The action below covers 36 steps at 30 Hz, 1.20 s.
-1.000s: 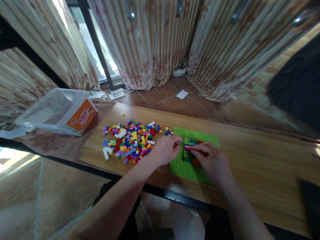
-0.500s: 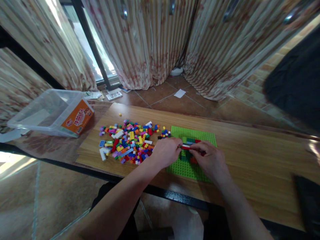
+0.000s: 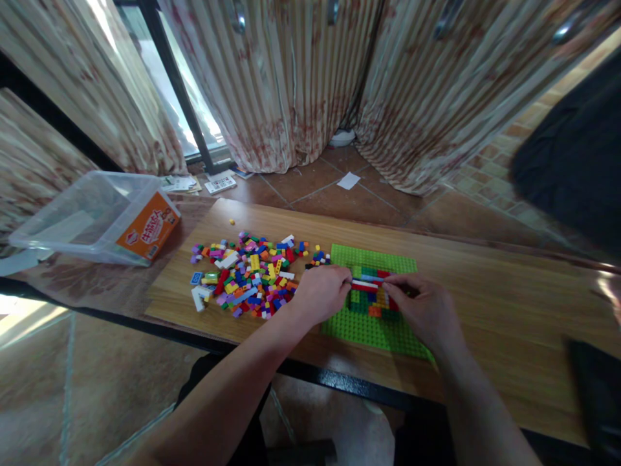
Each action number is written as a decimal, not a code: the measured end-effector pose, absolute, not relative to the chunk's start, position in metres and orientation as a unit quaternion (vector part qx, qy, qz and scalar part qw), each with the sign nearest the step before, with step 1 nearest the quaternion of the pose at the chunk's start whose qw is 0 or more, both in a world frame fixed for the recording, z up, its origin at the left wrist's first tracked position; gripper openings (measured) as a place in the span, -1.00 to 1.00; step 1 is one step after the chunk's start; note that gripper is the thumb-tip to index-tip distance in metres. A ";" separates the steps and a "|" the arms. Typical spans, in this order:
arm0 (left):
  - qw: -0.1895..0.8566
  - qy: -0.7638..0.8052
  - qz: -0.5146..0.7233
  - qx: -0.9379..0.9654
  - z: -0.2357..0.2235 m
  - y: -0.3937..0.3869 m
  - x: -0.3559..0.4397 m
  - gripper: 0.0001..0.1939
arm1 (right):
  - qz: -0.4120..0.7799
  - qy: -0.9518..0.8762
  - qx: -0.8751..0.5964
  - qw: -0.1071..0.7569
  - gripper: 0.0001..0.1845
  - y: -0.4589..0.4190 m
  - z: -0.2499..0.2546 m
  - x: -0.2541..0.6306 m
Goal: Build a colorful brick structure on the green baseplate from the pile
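My left hand is closed at the left end of a long red-and-white brick strip, its fingers pinched together. At the right end of the same strip, the thumb and fingers of my right hand are pinched; the exact contact is partly hidden. Under both hands lies a green studded baseplate. A low build of red, blue, green, yellow and orange bricks covers its middle, partly behind my right fingers.
Loose mixed bricks spread left of the baseplate on the wooden board. Farther left stands a clear plastic bin with an orange label. A dark object lies at the right edge. Curtains hang behind.
My right hand has shifted right along the strip, uncovering more of it and of the bricks below. My left hand has stayed nearly in place.
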State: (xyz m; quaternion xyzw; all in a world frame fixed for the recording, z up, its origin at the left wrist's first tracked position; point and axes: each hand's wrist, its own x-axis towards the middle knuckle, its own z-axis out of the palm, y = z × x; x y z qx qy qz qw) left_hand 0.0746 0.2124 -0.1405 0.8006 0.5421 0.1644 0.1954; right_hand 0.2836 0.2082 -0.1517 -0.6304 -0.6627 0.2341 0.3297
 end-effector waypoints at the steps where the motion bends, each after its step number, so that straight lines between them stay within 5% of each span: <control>1: 0.191 0.542 0.161 0.802 -0.141 0.212 0.075 -0.77 | 0.233 -0.665 -0.629 0.328 -0.76 0.208 -0.152 0.284; 36: 0.194 0.594 0.145 0.767 -0.133 0.212 0.085 -0.69 | 0.221 -0.680 -0.629 0.306 -0.77 0.208 -0.159 0.279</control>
